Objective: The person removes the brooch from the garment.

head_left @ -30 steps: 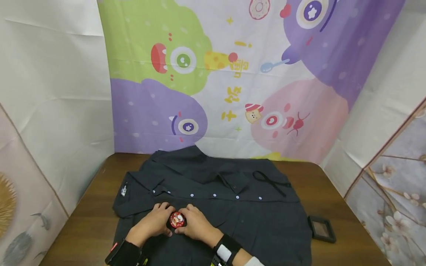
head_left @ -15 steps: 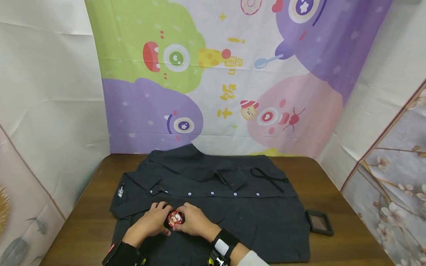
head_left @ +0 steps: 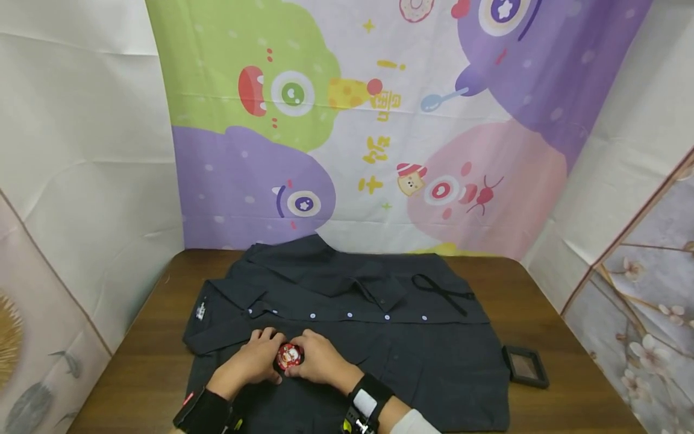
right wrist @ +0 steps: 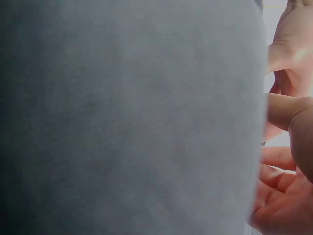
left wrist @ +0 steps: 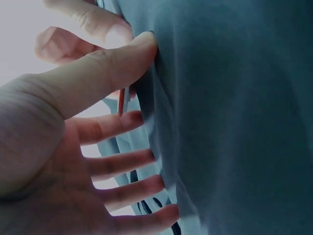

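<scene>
A round red badge (head_left: pixel 290 356) with a cartoon print lies on a dark button shirt (head_left: pixel 434 367) spread over the table. From its left side my left hand (head_left: pixel 255 358) curves around it, thumb below and fingers above. My right hand (head_left: pixel 320 360) holds its right edge between thumb and fingers. In the left wrist view the badge (left wrist: pixel 122 102) shows edge-on past the left thumb, and the fingertips rest against the cloth. Dark cloth fills most of the right wrist view, with parts of the hands at its right side. The back of the badge is hidden.
A small black frame (head_left: pixel 526 366) lies right of the shirt on the wooden table (head_left: pixel 138 361). White buttons (head_left: pixel 349 315) line the shirt's placket, and a black cord (head_left: pixel 441 293) lies on its upper right. A cartoon cloth (head_left: pixel 347 132) hangs behind.
The head view shifts slightly. Both hands stay around the badge at about the same spot on the shirt.
</scene>
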Available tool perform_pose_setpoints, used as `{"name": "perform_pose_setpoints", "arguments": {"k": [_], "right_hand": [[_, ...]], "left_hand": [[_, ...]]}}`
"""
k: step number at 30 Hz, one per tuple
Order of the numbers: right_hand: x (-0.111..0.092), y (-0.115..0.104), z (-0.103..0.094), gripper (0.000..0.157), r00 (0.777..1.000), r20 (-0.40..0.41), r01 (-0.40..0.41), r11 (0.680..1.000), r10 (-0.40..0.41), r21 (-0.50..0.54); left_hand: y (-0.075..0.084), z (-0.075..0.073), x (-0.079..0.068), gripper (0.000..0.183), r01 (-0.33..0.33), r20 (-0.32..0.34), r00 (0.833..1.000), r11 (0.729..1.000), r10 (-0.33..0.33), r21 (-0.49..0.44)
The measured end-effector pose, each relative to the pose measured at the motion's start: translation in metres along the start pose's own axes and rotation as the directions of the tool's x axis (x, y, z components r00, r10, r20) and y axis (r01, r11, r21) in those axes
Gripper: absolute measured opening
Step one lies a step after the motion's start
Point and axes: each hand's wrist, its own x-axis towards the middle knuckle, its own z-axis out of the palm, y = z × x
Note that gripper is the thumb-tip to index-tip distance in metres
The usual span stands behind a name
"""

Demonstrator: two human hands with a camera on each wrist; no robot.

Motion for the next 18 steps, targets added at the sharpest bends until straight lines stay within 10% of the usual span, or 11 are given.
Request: {"name": "perform_pose_setpoints", "arguments": {"k": [18], "right_hand": [[-0.0035,-0.0029,-0.0031,0.048,1.0,0.0,0.014,0.999,-0.014,-0.033]], "left_hand": [[-0.0014,0.0019,0.0,0.061,0.026,0.0,1.0,1.0,-0.026,-0.007]]}}
